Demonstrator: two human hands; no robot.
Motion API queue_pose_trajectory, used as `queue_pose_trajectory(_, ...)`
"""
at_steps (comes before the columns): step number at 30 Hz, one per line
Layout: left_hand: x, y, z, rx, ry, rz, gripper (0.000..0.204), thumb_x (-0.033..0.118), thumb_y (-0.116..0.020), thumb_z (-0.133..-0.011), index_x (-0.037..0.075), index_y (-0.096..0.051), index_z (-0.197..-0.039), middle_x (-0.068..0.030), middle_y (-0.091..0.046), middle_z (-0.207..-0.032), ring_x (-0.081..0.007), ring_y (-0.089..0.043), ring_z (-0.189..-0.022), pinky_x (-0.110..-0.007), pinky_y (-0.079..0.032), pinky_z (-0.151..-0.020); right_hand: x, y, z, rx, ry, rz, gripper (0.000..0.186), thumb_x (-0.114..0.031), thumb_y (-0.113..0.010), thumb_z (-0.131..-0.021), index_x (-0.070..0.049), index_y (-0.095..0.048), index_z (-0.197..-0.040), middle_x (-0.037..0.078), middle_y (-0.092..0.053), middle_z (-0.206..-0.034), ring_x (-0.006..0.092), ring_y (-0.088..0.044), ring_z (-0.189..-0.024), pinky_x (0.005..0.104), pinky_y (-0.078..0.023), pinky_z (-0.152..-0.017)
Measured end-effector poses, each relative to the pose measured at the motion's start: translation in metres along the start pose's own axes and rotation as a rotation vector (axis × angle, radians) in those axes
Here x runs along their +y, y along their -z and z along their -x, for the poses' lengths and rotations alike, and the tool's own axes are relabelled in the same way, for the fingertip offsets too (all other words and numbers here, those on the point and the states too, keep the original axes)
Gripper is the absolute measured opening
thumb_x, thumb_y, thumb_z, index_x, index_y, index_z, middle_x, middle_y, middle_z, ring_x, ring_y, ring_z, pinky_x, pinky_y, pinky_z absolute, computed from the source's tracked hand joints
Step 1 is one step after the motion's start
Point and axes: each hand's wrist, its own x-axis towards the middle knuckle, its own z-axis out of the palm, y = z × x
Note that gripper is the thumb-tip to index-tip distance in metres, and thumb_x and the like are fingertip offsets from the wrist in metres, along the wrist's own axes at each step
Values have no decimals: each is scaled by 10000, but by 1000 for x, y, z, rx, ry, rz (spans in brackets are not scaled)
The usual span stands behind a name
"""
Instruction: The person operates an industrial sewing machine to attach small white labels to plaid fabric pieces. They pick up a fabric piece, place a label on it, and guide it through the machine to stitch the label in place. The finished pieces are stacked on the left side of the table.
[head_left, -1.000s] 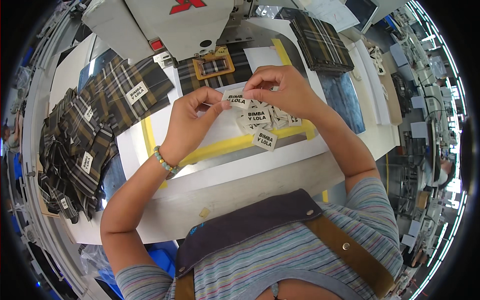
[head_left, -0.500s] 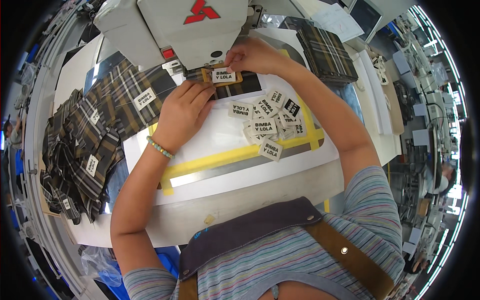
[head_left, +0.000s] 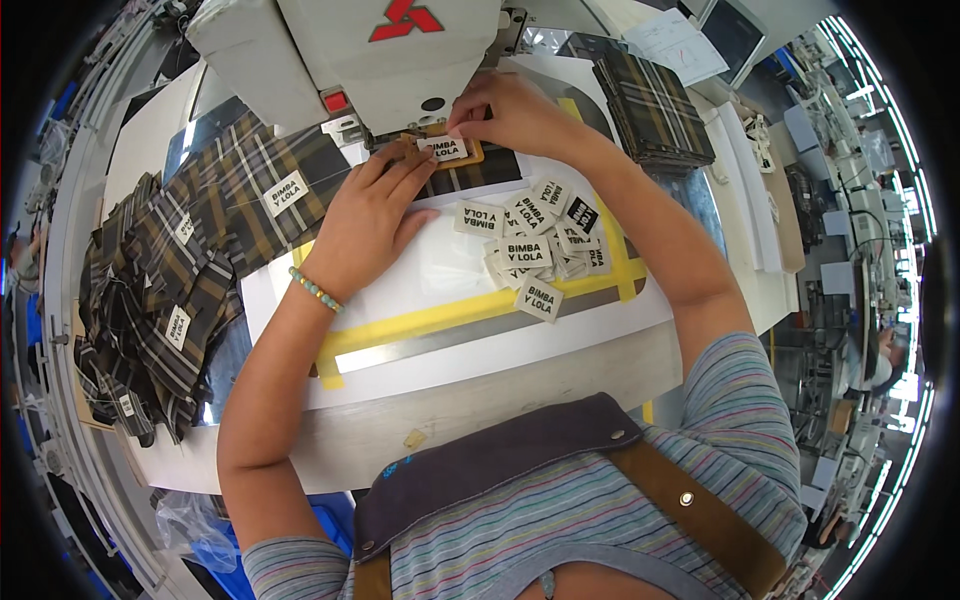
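A white fabric label (head_left: 446, 149) with dark lettering lies tilted inside an orange frame (head_left: 474, 157) under the sewing machine head (head_left: 415, 70). Checked dark fabric (head_left: 470, 178) shows beneath that frame. My left hand (head_left: 372, 215) lies palm down with fingers stretched out, their tips at the label's left edge. At the label's upper right corner, my right hand (head_left: 507, 112) has thumb and fingers pinched together; the exact contact is partly hidden. A loose pile of similar labels (head_left: 528, 250) rests on the white board, one of them showing a black face.
Checked fabric pieces with labels (head_left: 185, 260) heap over the table's left side. A stack of folded checked fabric (head_left: 652, 108) stands at the back right, beside a paper sheet (head_left: 677, 45). Yellow tape (head_left: 430, 322) edges the board. A blue bin (head_left: 330, 525) sits below the table.
My left hand has moved slightly up and its fingers have reached onto the label's left edge. The label has shifted a little left and tilted. My right hand stays close to its corner.
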Motion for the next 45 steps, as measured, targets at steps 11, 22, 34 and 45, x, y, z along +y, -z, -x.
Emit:
queue_pose_trajectory(11, 0, -4, -1, -7, 26, -1, 558, 262, -694, -914, -1, -557, -1386, -145, -517, -1468, -348, -411, -1426, -451, -364, -1182, -6, -8, 54, 99, 287, 344, 187, -79, -663, -905, -104, -743, -1072, 43, -690, -1205, 256, -643, -1123, 395, -556, -927)
queue_pose_trajectory(22, -2, -4, -2, 11, 39, 39, 504, 267, -689, -925, 26, -582, -1354, -137, -518, -1466, -339, -401, -1431, -456, -365, -1165, -13, -13, 44, 113, 291, 439, 172, -72, -669, -860, -66, -723, -1023, 49, -706, -1153, 249, -642, -1124, 387, -563, -913)
queue_pose_trajectory(34, -7, -3, 4, 111, 138, 6, 366, 155, -699, -918, -8, -646, -1242, -127, -640, -1345, -336, -584, -1231, -429, -465, -1063, -1, -43, 36, 166, 323, 98, 339, 23, -560, -874, -60, -734, -1152, 76, -686, -1260, 288, -623, -1176, 393, -520, -1026)
queue_pose_trajectory(45, -6, 13, 2, -77, 77, -94, 421, 201, -679, -947, -49, -619, -1281, -172, -610, -1404, -353, -540, -1319, -434, -438, -1115, -4, -37, 34, 125, 297, 86, 319, -8, -548, -912, -65, -738, -1161, 70, -677, -1286, 280, -599, -1214, 382, -502, -1050)
